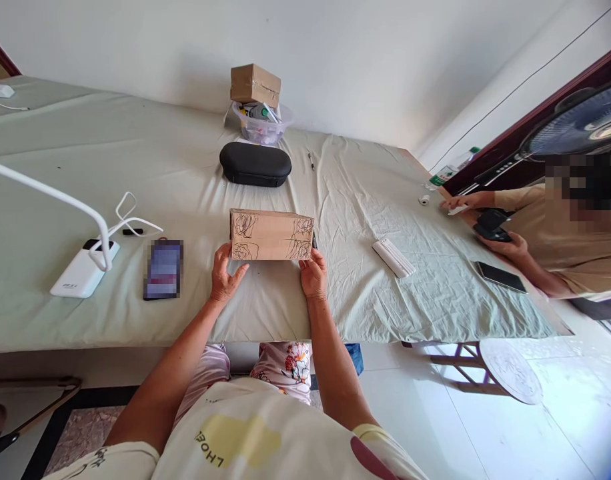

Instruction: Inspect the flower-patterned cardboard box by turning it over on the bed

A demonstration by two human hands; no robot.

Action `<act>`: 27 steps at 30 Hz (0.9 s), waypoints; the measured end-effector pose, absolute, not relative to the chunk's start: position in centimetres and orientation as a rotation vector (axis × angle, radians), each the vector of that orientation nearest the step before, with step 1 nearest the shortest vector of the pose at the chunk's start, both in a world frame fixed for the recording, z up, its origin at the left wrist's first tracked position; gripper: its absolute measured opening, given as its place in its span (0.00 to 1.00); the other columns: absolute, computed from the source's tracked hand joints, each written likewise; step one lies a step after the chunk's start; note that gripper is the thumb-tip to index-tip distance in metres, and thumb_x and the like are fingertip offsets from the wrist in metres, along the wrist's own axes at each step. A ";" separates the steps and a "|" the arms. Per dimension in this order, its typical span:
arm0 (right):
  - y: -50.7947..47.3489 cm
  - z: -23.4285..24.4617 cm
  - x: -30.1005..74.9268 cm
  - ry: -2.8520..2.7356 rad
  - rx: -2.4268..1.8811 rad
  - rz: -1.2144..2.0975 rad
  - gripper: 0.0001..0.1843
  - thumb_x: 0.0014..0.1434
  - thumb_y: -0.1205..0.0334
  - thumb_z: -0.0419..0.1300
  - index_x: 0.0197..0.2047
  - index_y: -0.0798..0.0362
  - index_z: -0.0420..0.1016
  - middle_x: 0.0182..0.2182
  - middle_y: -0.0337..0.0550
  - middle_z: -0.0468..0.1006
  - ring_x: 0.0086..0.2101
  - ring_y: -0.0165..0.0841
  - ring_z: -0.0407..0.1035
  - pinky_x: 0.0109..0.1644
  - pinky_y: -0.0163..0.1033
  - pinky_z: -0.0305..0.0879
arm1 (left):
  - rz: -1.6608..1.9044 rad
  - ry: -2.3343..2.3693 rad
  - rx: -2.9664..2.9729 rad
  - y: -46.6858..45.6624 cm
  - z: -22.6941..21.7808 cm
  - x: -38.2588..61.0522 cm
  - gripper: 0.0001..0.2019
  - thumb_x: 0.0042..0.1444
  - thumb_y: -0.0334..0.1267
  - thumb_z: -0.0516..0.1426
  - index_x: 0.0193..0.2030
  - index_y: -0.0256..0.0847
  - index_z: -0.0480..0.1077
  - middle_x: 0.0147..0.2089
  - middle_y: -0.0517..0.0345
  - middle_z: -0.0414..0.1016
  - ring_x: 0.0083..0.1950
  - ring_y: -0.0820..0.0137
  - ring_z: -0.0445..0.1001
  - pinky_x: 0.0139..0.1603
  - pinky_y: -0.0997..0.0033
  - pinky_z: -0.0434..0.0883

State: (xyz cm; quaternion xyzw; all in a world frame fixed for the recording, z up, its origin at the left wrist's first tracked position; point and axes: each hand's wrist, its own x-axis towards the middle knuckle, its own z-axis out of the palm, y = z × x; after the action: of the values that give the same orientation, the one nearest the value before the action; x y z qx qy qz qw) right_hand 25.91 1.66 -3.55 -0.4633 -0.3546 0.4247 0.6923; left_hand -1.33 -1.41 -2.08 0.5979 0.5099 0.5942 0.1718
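A brown cardboard box (273, 237) with black scribbles near its corners is held at the middle of the table's near half. My left hand (225, 275) grips its lower left end, the thumb below the near edge. At the lower right end, my right hand (313, 273) has its fingers closed on the box. The fingers behind the box are partly hidden. Beyond it lies a black zipped case (255, 164). Left of my left hand is a phone (163, 269) with its screen blurred out.
A white power bank (85, 270) with a cable lies left. At the wall, a plastic basket (264, 131) carries a cardboard box (255, 84). A pen (312, 161) and a white object (394, 258) lie right. At far right another person (530, 227) handles a black device (491, 225).
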 end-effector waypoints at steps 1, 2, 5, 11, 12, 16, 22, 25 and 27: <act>1.6 -3.6 26.1 -0.802 -1.039 0.942 0.23 0.53 0.46 0.67 0.51 0.42 0.76 0.48 0.44 0.81 0.44 0.38 0.76 0.50 0.48 0.75 | 1.702 1.450 1.648 -1.4 -2.2 -1.3 0.38 0.62 0.67 0.59 0.69 0.42 0.65 0.63 0.41 0.74 0.65 0.55 0.75 0.67 0.53 0.73; 1.6 -3.6 26.3 -0.818 -1.038 0.940 0.23 0.55 0.44 0.66 0.52 0.41 0.76 0.47 0.44 0.81 0.45 0.39 0.76 0.51 0.49 0.74 | 1.718 1.446 1.586 -1.4 -2.4 -1.2 0.38 0.63 0.66 0.58 0.70 0.41 0.64 0.61 0.41 0.75 0.61 0.57 0.77 0.63 0.56 0.75; 1.4 -3.5 26.4 -0.896 -1.044 0.958 0.25 0.59 0.41 0.64 0.57 0.40 0.75 0.50 0.45 0.82 0.51 0.41 0.77 0.54 0.50 0.74 | 1.747 1.439 1.418 -1.2 -2.9 -1.0 0.35 0.65 0.65 0.57 0.67 0.40 0.65 0.54 0.43 0.78 0.51 0.62 0.79 0.52 0.62 0.78; 1.0 -3.1 25.0 -1.120 -1.047 0.937 0.28 0.59 0.44 0.68 0.60 0.45 0.76 0.63 0.49 0.77 0.65 0.44 0.69 0.68 0.56 0.67 | 1.684 1.503 1.414 -0.5 -3.5 -1.2 0.29 0.63 0.61 0.59 0.59 0.40 0.71 0.54 0.44 0.78 0.53 0.60 0.79 0.52 0.61 0.79; 1.0 -3.2 24.7 -1.148 -1.054 0.924 0.29 0.59 0.44 0.68 0.61 0.45 0.75 0.64 0.49 0.76 0.65 0.44 0.68 0.69 0.56 0.66 | 1.666 1.515 1.418 -0.4 -3.6 -1.2 0.29 0.63 0.60 0.59 0.61 0.40 0.71 0.56 0.43 0.78 0.54 0.60 0.79 0.53 0.61 0.80; 1.0 -3.8 24.0 -1.199 -1.128 0.862 0.31 0.60 0.44 0.67 0.63 0.44 0.72 0.67 0.51 0.71 0.65 0.44 0.68 0.69 0.56 0.67 | 1.604 1.574 1.443 0.0 -4.2 -1.2 0.30 0.64 0.55 0.60 0.67 0.40 0.68 0.57 0.43 0.79 0.56 0.59 0.80 0.55 0.60 0.80; 1.0 -3.9 23.6 -1.434 -1.218 0.724 0.40 0.58 0.55 0.67 0.72 0.44 0.64 0.69 0.53 0.68 0.65 0.46 0.68 0.72 0.58 0.63 | 1.596 1.610 1.449 0.2 -5.0 -1.2 0.32 0.63 0.51 0.62 0.71 0.43 0.66 0.58 0.44 0.79 0.57 0.59 0.80 0.57 0.59 0.81; 0.9 -3.7 23.6 -1.459 -1.220 0.699 0.40 0.58 0.56 0.65 0.73 0.45 0.64 0.69 0.54 0.68 0.63 0.45 0.70 0.71 0.58 0.65 | 1.567 1.622 1.433 0.2 -5.2 -1.3 0.35 0.62 0.52 0.63 0.73 0.42 0.65 0.58 0.44 0.79 0.55 0.58 0.81 0.60 0.57 0.80; 0.8 -3.5 23.6 -1.437 -1.208 0.717 0.37 0.59 0.55 0.66 0.71 0.45 0.66 0.67 0.53 0.70 0.61 0.44 0.71 0.69 0.57 0.67 | 1.565 1.620 1.428 0.2 -5.2 -1.4 0.37 0.62 0.54 0.63 0.73 0.41 0.64 0.59 0.42 0.77 0.57 0.56 0.80 0.63 0.54 0.78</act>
State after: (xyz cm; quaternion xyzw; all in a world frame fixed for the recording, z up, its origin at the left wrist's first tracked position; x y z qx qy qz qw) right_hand 23.59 0.79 -3.52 -0.5075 -0.6035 0.3011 0.5362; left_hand -1.42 0.22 -5.22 0.5203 0.5905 0.5703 0.2351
